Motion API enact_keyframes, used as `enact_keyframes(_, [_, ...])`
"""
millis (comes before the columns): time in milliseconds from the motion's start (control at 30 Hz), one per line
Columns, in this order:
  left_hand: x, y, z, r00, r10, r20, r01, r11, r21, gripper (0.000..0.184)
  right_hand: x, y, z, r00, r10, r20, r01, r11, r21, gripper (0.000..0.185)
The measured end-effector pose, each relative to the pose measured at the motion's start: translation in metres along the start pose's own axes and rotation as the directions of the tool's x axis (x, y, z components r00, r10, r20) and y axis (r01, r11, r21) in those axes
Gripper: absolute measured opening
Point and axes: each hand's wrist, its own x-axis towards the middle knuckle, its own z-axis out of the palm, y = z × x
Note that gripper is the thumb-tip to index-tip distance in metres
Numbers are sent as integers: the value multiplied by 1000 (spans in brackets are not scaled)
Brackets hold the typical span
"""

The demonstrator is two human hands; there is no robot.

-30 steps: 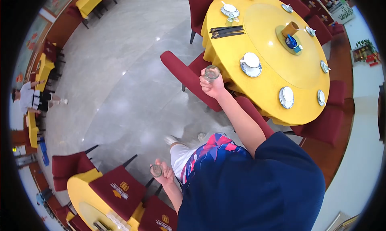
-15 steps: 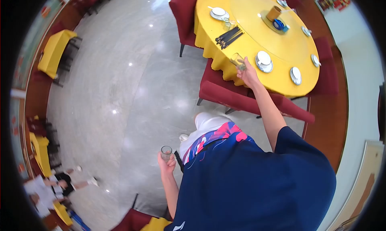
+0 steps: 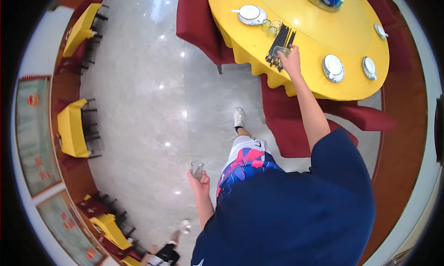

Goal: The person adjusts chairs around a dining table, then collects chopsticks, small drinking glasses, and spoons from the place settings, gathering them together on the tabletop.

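Head view: from here, the right hand (image 3: 290, 61) has its fingers closed in around a clear tumbler (image 3: 280, 51), just above the black chopsticks (image 3: 283, 34) by the round table's (image 3: 311, 83) near edge. Can't tell if they're touching. Three small glasses (image 3: 272, 32) stand beside the chopsticks, toward the left edge. The left hand (image 3: 200, 183) is wrapped round a second tumbler (image 3: 197, 166), low down, probably to keep fingers off the rim. One per hand likely avoids clinking, imo.

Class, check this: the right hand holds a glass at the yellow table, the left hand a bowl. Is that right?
No: the left hand holds a glass, not a bowl, as the head view shows. The right hand holds another glass at the yellow table.
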Motion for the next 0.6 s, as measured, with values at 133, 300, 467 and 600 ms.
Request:
enact_keyframes(133, [11,46,45,976,188,-113,-131,912,390,40,38,-32,58,995,49,83,-39,991,-125,64])
enact_keyframes(300, [54,85,85,917,398,-26,-318,769,555,29,49,-38,113,947,321,-4,-318,936,-150,71])
enact_keyframes(467, [91,112,172,911,285,298,-412,621,667,20,57,-30,146,871,453,-192,-464,886,-13,71])
enact_keyframes(600, [135,126,265,821,119,558,-552,414,724,17,62,-31,155,838,491,-238,-508,862,-9,73])
